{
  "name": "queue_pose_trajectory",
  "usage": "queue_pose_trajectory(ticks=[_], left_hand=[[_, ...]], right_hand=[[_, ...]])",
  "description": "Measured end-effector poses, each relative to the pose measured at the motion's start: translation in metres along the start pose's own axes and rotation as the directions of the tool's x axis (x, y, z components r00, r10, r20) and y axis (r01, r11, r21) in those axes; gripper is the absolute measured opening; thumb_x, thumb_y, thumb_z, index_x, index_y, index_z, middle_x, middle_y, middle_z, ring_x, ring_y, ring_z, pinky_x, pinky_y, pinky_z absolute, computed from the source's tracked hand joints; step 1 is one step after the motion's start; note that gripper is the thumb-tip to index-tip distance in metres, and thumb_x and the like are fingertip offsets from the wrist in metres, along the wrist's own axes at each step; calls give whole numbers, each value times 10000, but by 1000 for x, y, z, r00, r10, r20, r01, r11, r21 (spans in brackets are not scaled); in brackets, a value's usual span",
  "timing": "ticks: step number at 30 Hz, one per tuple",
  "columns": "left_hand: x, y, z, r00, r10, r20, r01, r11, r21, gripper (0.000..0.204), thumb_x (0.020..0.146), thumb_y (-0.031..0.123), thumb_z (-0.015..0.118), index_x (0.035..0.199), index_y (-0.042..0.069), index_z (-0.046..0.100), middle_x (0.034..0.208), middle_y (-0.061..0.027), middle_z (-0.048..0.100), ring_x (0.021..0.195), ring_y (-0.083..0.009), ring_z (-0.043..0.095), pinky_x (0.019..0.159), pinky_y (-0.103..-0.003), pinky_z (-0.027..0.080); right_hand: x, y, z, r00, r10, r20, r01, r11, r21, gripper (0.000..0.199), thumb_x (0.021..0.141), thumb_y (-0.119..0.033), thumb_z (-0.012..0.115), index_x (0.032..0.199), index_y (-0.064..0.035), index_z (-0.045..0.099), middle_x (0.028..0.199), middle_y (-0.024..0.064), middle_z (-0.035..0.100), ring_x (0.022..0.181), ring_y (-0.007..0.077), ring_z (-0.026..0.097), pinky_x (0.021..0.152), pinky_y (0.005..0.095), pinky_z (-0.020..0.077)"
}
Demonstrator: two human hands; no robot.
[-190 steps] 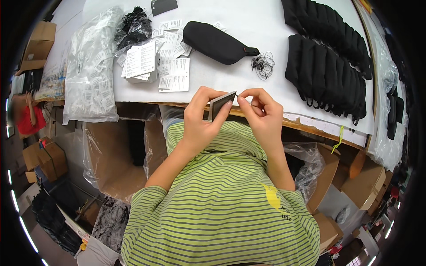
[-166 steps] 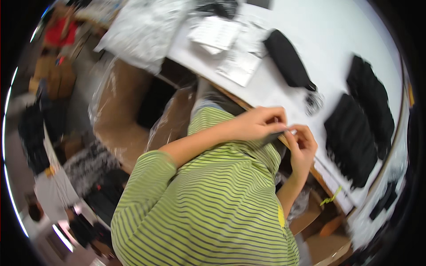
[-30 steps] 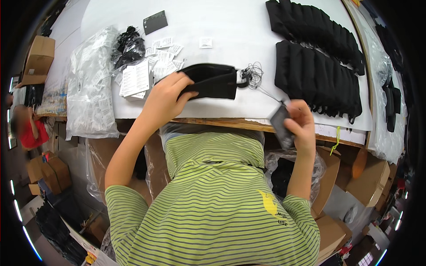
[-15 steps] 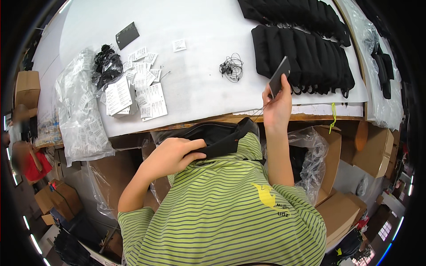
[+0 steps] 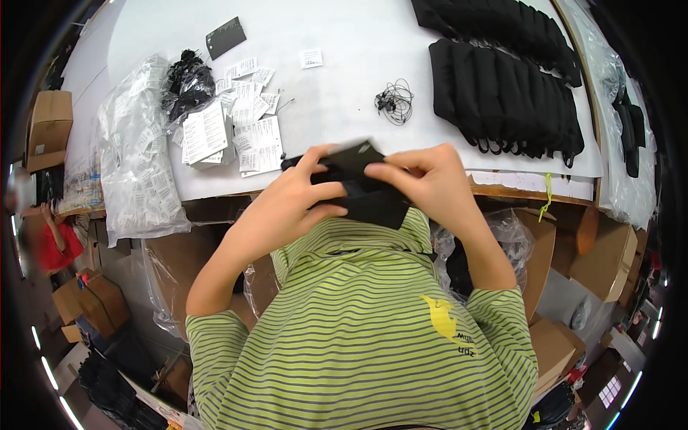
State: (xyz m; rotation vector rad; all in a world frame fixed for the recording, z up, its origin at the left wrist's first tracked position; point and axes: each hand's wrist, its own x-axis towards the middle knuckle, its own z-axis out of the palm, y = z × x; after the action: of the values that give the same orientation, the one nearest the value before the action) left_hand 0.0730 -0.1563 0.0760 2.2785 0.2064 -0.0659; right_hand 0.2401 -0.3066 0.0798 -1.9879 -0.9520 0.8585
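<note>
Just in front of my body, at the table's near edge, I hold a black fabric bag (image 5: pixel 387 209). My left hand (image 5: pixel 290 197) grips its left side, fingers spread over the cloth and the thumb on the near face. A dark card tag (image 5: pixel 358 155), slightly blurred, lies across the top of the bag. The thumb and fingers of my right hand (image 5: pixel 441 183) pinch the tag's right part, touching the bag there. The tag's lower part and any cord on it are hidden by fingers and cloth.
Rows of black fabric bags (image 5: pixel 505 97) lie at the right. A tangle of black cords (image 5: pixel 395 102) is mid-table. To the left sit white printed labels (image 5: pixel 206 136), a clear plastic sack (image 5: pixel 143 165), black cords in plastic (image 5: pixel 188 89) and another dark card (image 5: pixel 226 37). Boxes stand below.
My right hand has come down and left with the dark tag, from beside the bag rows to the bag. My left hand has lifted the bag slightly up to the table edge.
</note>
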Motion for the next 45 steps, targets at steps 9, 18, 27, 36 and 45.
queue_pose_trajectory(ticks=[9, 18, 27, 36, 45], left_hand=[[17, -22, -7, 899, -67, 432, 69, 998, 11, 203, 810, 234, 652, 912, 58, 653, 850, -75, 641, 860, -256, 579, 794, -344, 430], [134, -180, 0, 846, 84, -526, 163, 900, 405, 358, 865, 301, 595, 1178, 129, 570, 1229, -88, 554, 1095, -274, 517, 950, -376, 383], [127, -127, -18, 829, -7, -559, 111, 982, 153, 265, 742, 190, 726, 945, 66, 610, 935, -39, 664, 974, -221, 576, 910, -361, 399], [35, -19, -14, 855, 314, -413, -168, 921, 351, 242, 715, 209, 748, 942, 149, 690, 1161, -40, 558, 1179, -252, 418, 977, -395, 316], [14, -63, 79, 947, -281, -154, -267, -427, -864, 594, 796, 189, 728, 1275, 50, 405, 1192, -73, 523, 1157, -225, 500, 1001, -403, 389]], right_hand=[[-6, 25, 14, 909, -137, 395, 243, 942, -232, 419, 796, -508, 628, 827, -101, 720, 592, 97, 610, 536, 279, 579, 520, 351, 443], [-9, 29, 20, 905, -148, 400, 286, 906, -312, 307, 780, -401, 684, 800, -97, 726, 528, 90, 572, 468, 259, 537, 490, 338, 416], [-12, 22, 3, 870, -447, 207, 488, 724, -488, 208, 729, -303, 731, 807, -110, 735, 526, 66, 575, 479, 220, 540, 478, 331, 411], [-2, 6, -9, 845, -506, 174, 494, 614, -615, 176, 740, -241, 714, 848, -103, 727, 523, 51, 570, 483, 203, 518, 474, 329, 394], [-3, -12, 8, 810, -587, 0, 530, 731, -430, 220, 700, -192, 756, 887, -79, 725, 491, 41, 491, 437, 176, 423, 444, 309, 315]])
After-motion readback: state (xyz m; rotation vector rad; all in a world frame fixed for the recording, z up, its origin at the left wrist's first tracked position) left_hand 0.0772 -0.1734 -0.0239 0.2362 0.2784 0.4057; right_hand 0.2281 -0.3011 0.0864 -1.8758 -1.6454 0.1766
